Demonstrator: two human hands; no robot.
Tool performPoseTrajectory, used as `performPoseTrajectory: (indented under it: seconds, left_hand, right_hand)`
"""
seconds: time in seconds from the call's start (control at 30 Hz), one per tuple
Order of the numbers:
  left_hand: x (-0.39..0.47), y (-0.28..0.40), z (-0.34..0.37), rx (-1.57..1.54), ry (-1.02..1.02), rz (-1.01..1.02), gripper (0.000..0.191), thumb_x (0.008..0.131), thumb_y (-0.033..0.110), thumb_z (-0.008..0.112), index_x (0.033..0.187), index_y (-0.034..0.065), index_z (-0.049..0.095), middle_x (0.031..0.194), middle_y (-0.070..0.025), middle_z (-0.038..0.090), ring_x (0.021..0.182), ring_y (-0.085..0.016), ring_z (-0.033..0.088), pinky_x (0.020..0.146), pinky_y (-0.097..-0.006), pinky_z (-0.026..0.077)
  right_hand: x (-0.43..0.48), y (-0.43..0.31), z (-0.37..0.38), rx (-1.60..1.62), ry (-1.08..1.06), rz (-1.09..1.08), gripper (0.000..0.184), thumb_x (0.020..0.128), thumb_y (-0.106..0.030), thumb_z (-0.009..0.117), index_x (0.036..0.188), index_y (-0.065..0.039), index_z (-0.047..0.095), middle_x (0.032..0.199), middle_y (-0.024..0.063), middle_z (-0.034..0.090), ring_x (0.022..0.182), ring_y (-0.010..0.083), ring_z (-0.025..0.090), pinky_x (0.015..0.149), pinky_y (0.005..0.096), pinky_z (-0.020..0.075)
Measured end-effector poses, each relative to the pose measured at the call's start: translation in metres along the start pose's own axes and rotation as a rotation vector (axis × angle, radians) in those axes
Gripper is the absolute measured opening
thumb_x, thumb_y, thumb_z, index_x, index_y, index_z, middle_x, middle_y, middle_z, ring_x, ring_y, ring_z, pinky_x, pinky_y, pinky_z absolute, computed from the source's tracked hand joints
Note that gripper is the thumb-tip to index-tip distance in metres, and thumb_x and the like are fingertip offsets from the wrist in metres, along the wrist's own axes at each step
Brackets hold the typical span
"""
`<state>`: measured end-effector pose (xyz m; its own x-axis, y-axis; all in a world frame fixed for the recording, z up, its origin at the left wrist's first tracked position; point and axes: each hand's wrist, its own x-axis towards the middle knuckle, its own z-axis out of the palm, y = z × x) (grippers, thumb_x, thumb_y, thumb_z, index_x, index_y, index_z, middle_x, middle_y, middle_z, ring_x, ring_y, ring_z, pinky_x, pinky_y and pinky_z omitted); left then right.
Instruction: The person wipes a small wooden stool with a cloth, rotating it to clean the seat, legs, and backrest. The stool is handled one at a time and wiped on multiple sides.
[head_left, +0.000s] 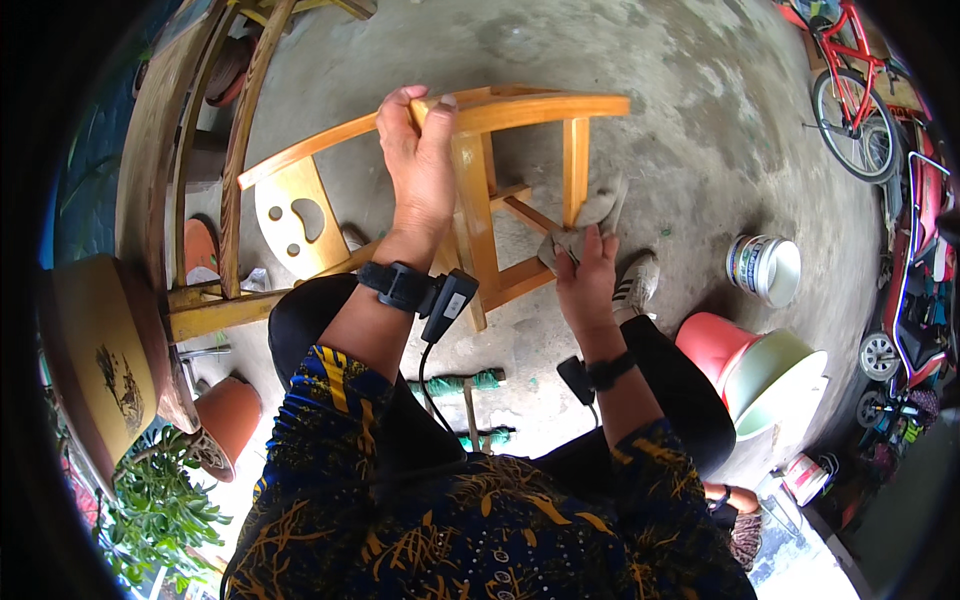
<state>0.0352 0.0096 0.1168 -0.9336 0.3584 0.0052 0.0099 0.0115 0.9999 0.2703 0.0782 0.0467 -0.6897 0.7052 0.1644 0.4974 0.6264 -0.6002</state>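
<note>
A small varnished wooden chair (480, 202) is tipped over in front of me. Its backrest (289, 217), with cut-out eyes and mouth, points to the left. My left hand (416, 154) grips the chair's upper frame, thumb on the near side. In my right hand (589, 281) is a grey cloth (566, 244), pressed against the wooden bars at the chair's right side. Part of the cloth hangs loose beyond my fingers. My fingers and the cloth hide the joint beneath them.
Left stand a wooden bench frame (232, 150), a large planter (105, 367) and a terracotta pot (229, 424). On the right are a white bucket (763, 270), red and pale green tubs (780, 382) and a red bicycle (855, 90). Another person's arm (731, 496) shows lower right.
</note>
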Motion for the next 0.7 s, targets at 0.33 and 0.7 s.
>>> performPoseTrajectory:
  seconds: [0.33, 0.7]
  left_hand:
    - [-0.008, 0.001, -0.002, 0.083, -0.018, 0.066, 0.042, 0.091, 0.032, 0.066, 0.120, 0.0042, 0.056, 0.127, -0.0177, 0.048, 0.122, -0.033, 0.046, 0.109, -0.0406, 0.036]
    - [-0.010, 0.000, -0.001, 0.130, 0.002, 0.095, 0.041, 0.092, 0.032, 0.066, 0.120, 0.0037, 0.057, 0.126, -0.0139, 0.050, 0.119, -0.029, 0.049, 0.106, -0.0378, 0.039]
  right_hand:
    - [0.100, -0.011, 0.004, 0.049, 0.191, -0.111, 0.058, 0.087, -0.009, 0.072, 0.137, 0.005, 0.048, 0.115, 0.0305, 0.054, 0.106, 0.0486, 0.057, 0.089, 0.0502, 0.0514]
    - [-0.022, 0.007, -0.025, 0.192, -0.040, 0.227, 0.044, 0.086, -0.011, 0.075, 0.126, 0.002, 0.060, 0.119, 0.0240, 0.060, 0.107, 0.0423, 0.063, 0.092, 0.0439, 0.0549]
